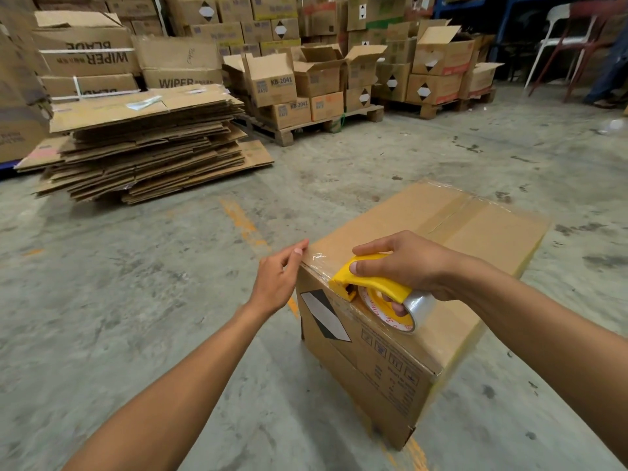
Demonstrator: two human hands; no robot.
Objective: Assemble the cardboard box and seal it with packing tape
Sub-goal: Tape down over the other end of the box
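Concrete floor [170,300], grey, stained and marked with worn orange paint, fills most of the view. Far across it, stacked cartons [282,79] sit on wooden pallets [356,117], and at far left a heap of flattened cardboard sheets [142,144] lies in a ragged, slumping stack. At near right stands the cardboard box [441,253], closed, its brown top crossed by glossy clear tape along the flap seam; its near side carries a black-and-white diamond label and small printed symbols too blurred to read. The right hand [411,266] curls over the yellow plastic tape dispenser [370,283], which rests at the box's near top edge, with a finger showing through the core of the clear tape roll [401,307]. The roll's red lettering is illegible. The left hand [277,283] is just left of the box's corner, fingers loosely extended and holding nothing, one fingertip [299,251] touching the wrinkled tape end at that corner. A white chair [557,39] and a person's legs [608,73] at far right are blurred and partly cut off.
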